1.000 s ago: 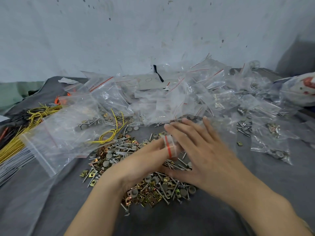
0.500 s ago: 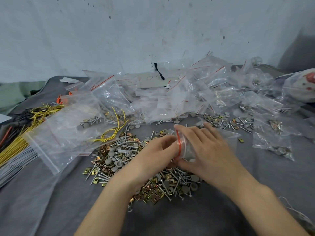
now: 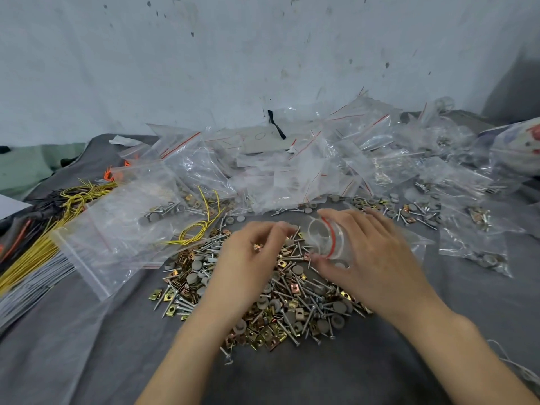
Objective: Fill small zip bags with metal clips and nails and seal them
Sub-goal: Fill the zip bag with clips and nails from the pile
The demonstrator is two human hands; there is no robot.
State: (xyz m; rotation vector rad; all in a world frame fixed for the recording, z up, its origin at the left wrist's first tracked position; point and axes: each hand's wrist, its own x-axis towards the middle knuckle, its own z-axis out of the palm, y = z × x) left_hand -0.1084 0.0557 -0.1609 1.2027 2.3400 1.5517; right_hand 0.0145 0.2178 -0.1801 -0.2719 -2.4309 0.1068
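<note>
Grey cloth (image 3: 292,375) covers the work surface nearest the viewer, and two bare forearms reach forward across it. Beneath the hands lies a loose pile of metal clips and nails (image 3: 292,305): brass-coloured square clips mixed with silver nails and grey discs (image 3: 194,278). The left hand (image 3: 248,258) is held over the far part of the pile, its fingers curled and their tips gathered toward the thumb; a brass-coloured glint shows beneath them, but whether a piece is pinched cannot be told. Just beside it, the right hand (image 3: 371,258) grips a small zip bag (image 3: 336,244), thumb below the mouth, forefinger above, and the other fingers slightly spread along the bag's side. The mouth, edged by a red seal stripe, is bowed open and faces the left hand; the bag sits low over the far right edge of the pile, and its contents are not clear. To the left, a large clear bag (image 3: 125,229) lies flat on the cloth, with a loop of yellow wire (image 3: 198,229) at its near corner and a longer wire bundle (image 3: 38,252) beyond its left edge. To the right, filled bags (image 3: 473,247) lie apart from the pile. Behind everything, a heap of clear bags (image 3: 292,168) with red stripes stretches along a stained white wall (image 3: 263,54).
</note>
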